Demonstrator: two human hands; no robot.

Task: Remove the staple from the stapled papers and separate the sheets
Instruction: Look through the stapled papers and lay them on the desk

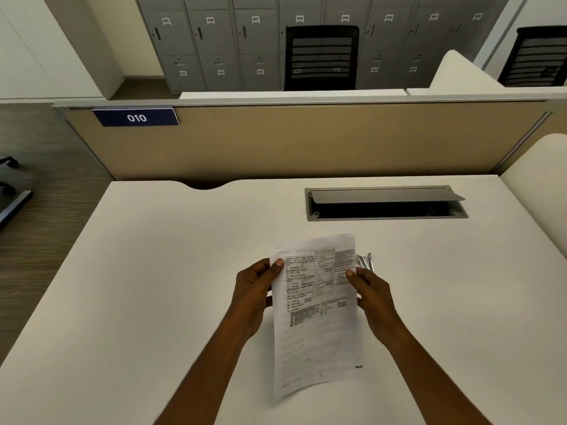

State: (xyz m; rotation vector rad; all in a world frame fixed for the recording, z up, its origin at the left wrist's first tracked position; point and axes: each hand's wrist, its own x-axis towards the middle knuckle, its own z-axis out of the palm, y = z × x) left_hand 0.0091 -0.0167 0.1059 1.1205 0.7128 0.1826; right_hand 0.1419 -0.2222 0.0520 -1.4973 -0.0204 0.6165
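The stapled papers (317,320) are white printed sheets held up above the white desk (159,286), tilted slightly. My left hand (256,289) grips their left edge, thumb on the front near the top. On the right edge my right hand (369,291) holds them, thumb on the printed face. A small silvery metal tool (365,261), probably a staple remover, pokes out just behind the papers' upper right edge, above my right hand; whether it lies on the desk or is held I cannot tell. The staple itself is too small to make out.
An open grey cable tray (385,204) is set into the desk at the back right. A beige partition (306,142) with a blue "010" label (136,117) closes the far side. Grey lockers and black chairs stand beyond. Floor shows at the left.
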